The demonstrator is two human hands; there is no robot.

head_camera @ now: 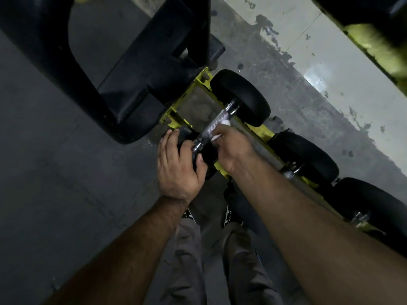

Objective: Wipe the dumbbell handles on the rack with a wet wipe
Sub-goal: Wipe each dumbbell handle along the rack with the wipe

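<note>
A black dumbbell lies across the low yellow rack, its knurled chrome handle running from lower left to upper right. Its far head is in full view. My left hand grips the near head, fingers curled over its top and thumb on its inner face. My right hand holds a white wet wipe against the right side of the handle. Bits of the wipe stick out above and below my fingers; the rest is hidden in my hand.
Two more black dumbbells sit further right on the rack. A black machine frame stands close at the upper left. The stained wall runs behind the rack. My legs and shoes stand on grey floor below.
</note>
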